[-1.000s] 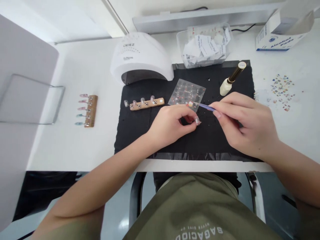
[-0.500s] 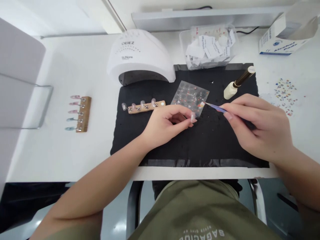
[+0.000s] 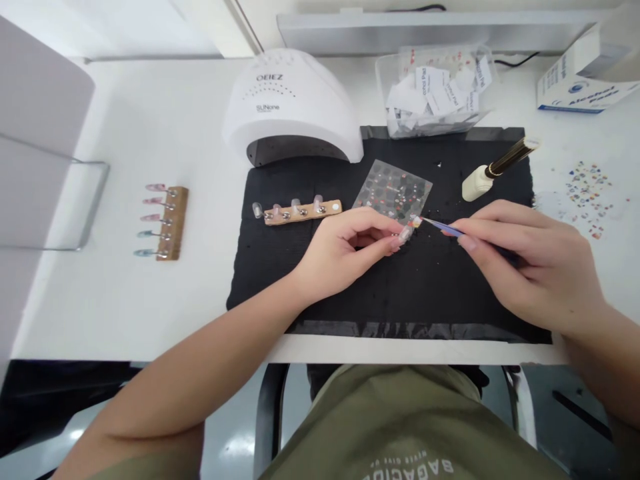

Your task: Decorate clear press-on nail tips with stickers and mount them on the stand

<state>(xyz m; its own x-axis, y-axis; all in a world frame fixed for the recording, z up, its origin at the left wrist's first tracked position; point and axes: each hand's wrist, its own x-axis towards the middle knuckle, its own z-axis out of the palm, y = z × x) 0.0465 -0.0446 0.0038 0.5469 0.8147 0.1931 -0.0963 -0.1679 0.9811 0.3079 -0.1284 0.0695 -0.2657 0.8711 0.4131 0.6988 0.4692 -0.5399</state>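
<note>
Over the middle of the black mat (image 3: 380,293): pinching a clear nail tip (image 3: 405,233) between thumb and forefinger of the left hand (image 3: 345,250), other fingers curled under. Gripping slim blue tweezers (image 3: 443,228) in the right hand (image 3: 530,267), fingers pressed together on the shaft, with a tiny coloured sticker (image 3: 416,221) at the point.

Now bringing sticker and nail tip together at the near corner of the sticker sheet (image 3: 395,190), at the mat's far centre. Touching or just short of it: cannot tell.

Half a second earlier, holding the sticker apart from the nail, at the sheet's near edge. A second earlier, poising the tweezers above the left fingers, nail tip turned down toward the mat. Since then, raising the nail toward the tweezer point and closing the gap; by the look of it, laying the sticker on rather than picking it up.

Elsewhere, shifted only by camera drift:
- On the mat's far left, a wooden strip (image 3: 300,211) of clear tips.
- On the mat's far right, a gold-capped bottle (image 3: 493,170) lying tilted.
- Beyond the mat's far left corner, a white nail lamp (image 3: 293,107).
- Well left of the mat, a second strip (image 3: 167,222) of tinted tips.
</note>
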